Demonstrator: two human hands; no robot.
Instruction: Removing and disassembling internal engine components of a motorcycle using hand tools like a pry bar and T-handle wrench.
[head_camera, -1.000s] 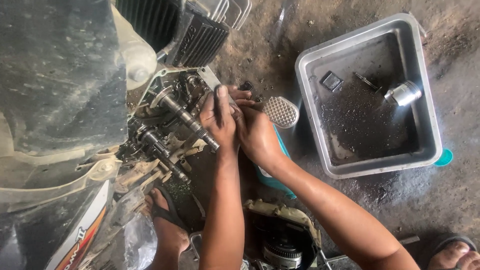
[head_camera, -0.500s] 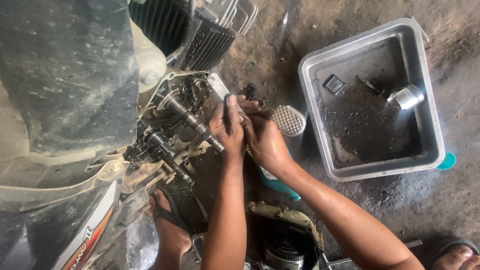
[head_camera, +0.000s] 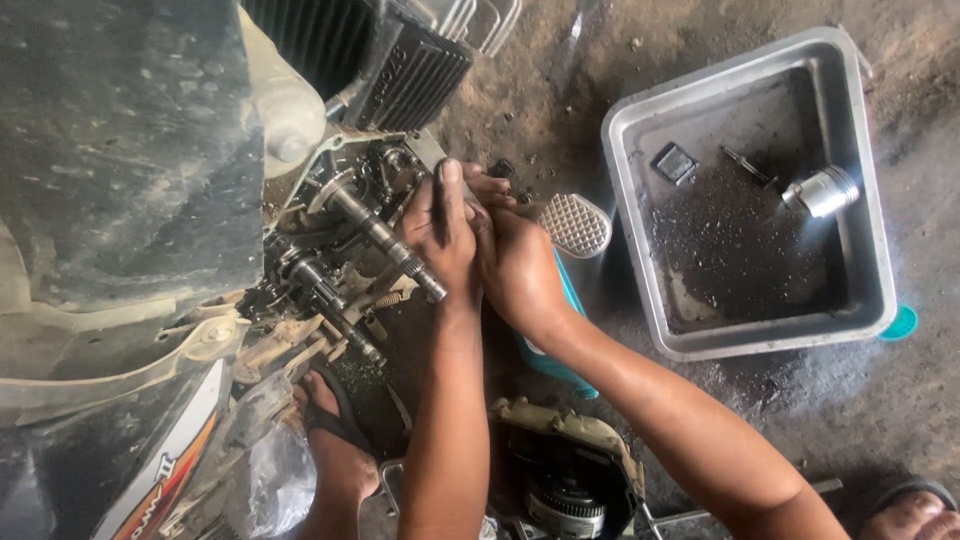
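While looking into the open engine case (head_camera: 300, 215), noting left hand (head_camera: 440, 225) with fingers (head_camera: 450, 180) closed side by side and laid flat against the case edge, just beside the splined shaft (head_camera: 385, 235). Not seeing what, if anything, is being pinched underneath; cannot tell. Noting right hand (head_camera: 520, 265) tucked against the left, with its fingers (head_camera: 490, 188) curled in behind and mostly hidden; grip likewise not readable.

Judging risks, working outward:
- Slipping off oily metal, with knuckles striking the shaft splines or the spring (head_camera: 392, 298) just below.
- Dropping a small part into the gear cluster (head_camera: 310, 280) or onto the dirt floor (head_camera: 520, 100), with both hands crowding one spot and blocking the view.
- Catching a wrist on the checkered foot pedal (head_camera: 573, 224) when pulling the right hand back.
- Carrying grit into the open case, with loose debris lying just beside the hands.
- Nudging the removed cover (head_camera: 570, 450) lying between the forearms, or the sandalled foot (head_camera: 335, 440) near the case.

Noting metal tray (head_camera: 640, 300) well apart to the right, holding a piston (head_camera: 822, 190) and a small square part (head_camera: 674, 162); reaching it meaning taking one hand off the work.
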